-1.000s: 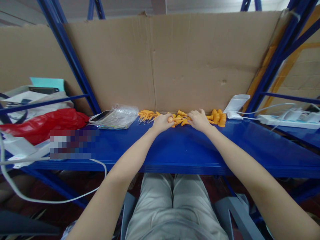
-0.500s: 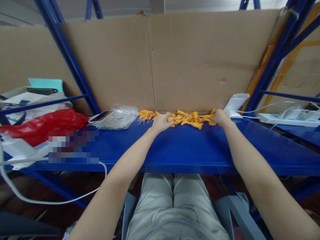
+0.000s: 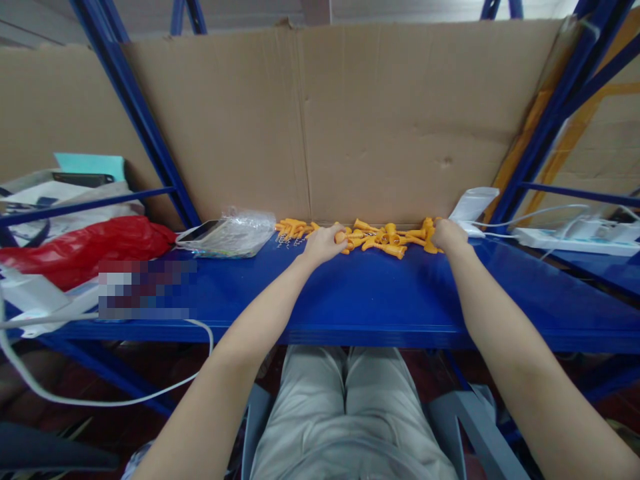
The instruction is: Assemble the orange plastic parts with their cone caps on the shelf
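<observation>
A row of orange plastic pieces [image 3: 387, 240] lies along the back of the blue shelf, some of them tubes with flared ends. At its left end is a cluster of orange corkscrew pieces [image 3: 293, 229] with bare metal spirals. My left hand [image 3: 323, 245] is closed around an orange plastic piece [image 3: 341, 237], whose round end pokes out by the thumb. My right hand [image 3: 449, 235] is at the right end of the row, fingers curled against the orange pieces [image 3: 429, 235]; what they grip is hidden.
Clear plastic packets [image 3: 237, 235] and a phone-like dark item lie left of the row, beside a red plastic bag [image 3: 90, 250]. A white pouch [image 3: 473, 205] stands behind my right hand. A power strip [image 3: 575, 241] is at right. Cardboard [image 3: 375, 127] walls the back.
My right hand has shifted slightly to the right, uncovering more orange pieces at that end. My left hand stays in place with its piece.
</observation>
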`<state>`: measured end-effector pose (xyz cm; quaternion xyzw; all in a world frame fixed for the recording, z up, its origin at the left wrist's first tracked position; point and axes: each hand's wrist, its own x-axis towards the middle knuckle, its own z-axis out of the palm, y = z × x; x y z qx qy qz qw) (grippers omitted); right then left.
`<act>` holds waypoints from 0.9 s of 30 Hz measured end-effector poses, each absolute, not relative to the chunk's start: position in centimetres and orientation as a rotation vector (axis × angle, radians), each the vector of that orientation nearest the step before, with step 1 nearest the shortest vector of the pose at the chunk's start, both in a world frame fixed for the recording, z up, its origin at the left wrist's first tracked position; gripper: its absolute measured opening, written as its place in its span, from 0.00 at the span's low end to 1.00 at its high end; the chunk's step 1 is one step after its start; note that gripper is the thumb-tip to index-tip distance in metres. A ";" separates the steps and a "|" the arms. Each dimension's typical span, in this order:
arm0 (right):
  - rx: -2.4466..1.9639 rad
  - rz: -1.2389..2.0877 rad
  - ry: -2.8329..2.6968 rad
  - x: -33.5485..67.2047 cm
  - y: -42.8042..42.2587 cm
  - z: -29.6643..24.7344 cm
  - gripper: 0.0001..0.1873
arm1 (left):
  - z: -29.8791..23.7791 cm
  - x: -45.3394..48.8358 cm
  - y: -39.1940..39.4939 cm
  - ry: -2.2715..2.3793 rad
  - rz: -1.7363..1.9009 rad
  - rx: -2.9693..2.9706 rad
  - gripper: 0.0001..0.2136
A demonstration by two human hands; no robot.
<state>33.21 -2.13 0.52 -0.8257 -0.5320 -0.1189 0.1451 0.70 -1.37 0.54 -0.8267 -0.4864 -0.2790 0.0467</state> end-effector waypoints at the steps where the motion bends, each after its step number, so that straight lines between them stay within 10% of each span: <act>1: -2.363 -0.361 -1.528 32.9 -2.2 0.7 0.21 | 0.5 0.7 -1.3 -1.478 -0.861 -2.520 0.17; 27: -1.314 -0.328 -2.216 20.9 -3.4 0.1 0.07 | -0.7 0.5 0.1 -0.932 -1.089 -2.623 0.19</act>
